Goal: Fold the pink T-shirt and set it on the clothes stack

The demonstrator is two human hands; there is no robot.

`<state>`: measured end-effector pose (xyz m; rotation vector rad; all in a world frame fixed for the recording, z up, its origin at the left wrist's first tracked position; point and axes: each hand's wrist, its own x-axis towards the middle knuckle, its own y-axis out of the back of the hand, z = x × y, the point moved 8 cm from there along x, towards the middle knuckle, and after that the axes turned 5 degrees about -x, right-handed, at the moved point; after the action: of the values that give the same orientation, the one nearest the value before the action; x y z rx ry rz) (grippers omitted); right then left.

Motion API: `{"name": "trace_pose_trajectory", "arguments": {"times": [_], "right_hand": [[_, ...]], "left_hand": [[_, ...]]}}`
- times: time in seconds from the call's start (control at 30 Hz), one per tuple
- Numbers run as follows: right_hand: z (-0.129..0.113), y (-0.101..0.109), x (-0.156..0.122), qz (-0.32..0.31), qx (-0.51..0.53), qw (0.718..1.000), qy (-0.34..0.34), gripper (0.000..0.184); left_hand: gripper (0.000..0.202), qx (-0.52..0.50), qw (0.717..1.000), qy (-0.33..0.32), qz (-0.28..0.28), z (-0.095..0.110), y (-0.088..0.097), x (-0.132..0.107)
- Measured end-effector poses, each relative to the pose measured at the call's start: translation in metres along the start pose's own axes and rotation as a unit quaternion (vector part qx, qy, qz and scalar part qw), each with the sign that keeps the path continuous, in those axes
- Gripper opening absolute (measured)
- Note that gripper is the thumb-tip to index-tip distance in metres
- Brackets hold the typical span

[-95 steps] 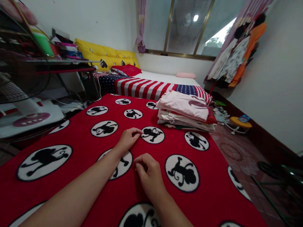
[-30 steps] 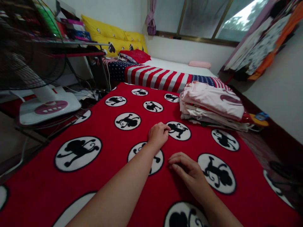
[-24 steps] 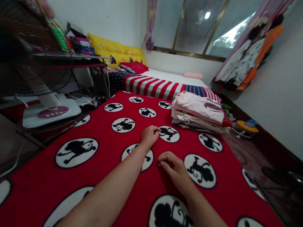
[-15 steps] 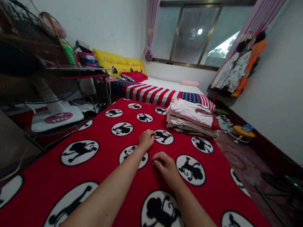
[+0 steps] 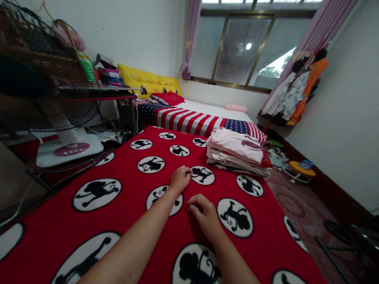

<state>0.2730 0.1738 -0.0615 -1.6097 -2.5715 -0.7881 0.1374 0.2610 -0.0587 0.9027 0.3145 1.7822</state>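
Note:
A red cloth (image 5: 124,217) printed with black monkeys in white circles spreads out under both my hands. My left hand (image 5: 180,179) is over the middle of it, fingers loosely bent beside one printed circle, holding nothing visible. Closer to me and to the right, my right hand (image 5: 203,212) hovers at or just above the cloth. Its fingers curl loosely, with a gap between thumb and forefinger and nothing in it. At the cloth's far right corner lies a stack of folded clothes (image 5: 237,152), a pale pink shirt on top. Neither hand touches the stack.
An electric fan (image 5: 69,148) stands at the left, near a desk (image 5: 103,92) with boxes. Beyond the cloth is a bed with a striped, starred sheet (image 5: 189,120) and yellow cushions (image 5: 139,79). A small stool (image 5: 302,169) and hanging clothes (image 5: 296,92) are at the right.
The view has tilted up slightly, so everything sits a little lower in the picture. Both hands keep nearly the same pose and place over the cloth.

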Motion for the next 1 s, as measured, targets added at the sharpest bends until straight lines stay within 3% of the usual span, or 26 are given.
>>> {"name": "trace_pose_trajectory", "arguments": {"times": [1.0], "right_hand": [[-0.0037, 0.0002, -0.0001, 0.005, -0.011, 1.000, 0.004, 0.020]], "left_hand": [[0.024, -0.044, 0.999, 0.003, 0.011, 0.0005, 0.0049, -0.0007]]}}
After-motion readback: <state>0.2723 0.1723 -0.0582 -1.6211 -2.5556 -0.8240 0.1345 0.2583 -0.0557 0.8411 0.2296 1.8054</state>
